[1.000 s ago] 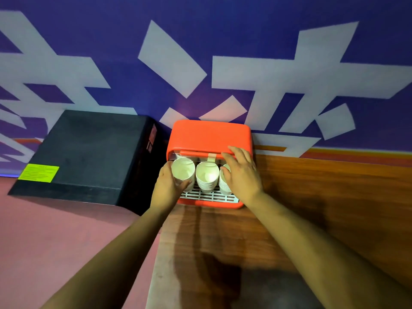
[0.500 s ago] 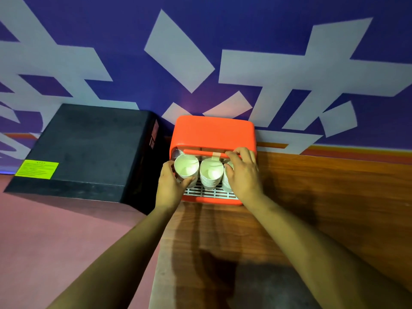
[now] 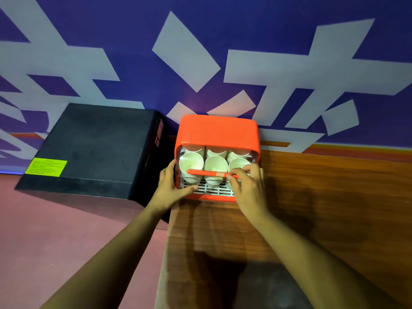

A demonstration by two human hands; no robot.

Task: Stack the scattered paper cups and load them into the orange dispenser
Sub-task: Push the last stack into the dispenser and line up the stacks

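A big purple wall with white shapes fills the back. Below it a brown wooden counter runs along the right. A black box with a green label sits on the left, just beside the counter.

The orange dispenser stands at the back left corner of the counter, against the wall. Its long side goes left to right, and its open front faces the person.

The left hand is spread, with straight fingers flat on the dispenser's left side and the thumb lying along the bottom front. The right hand pinches the right end of a thin orange bar.

Inside, three stacks of paper cups sit side by side over a white grate. Their open mouths point up and toward the person. More cup rims show behind them. The bar lies left to right across the cups.
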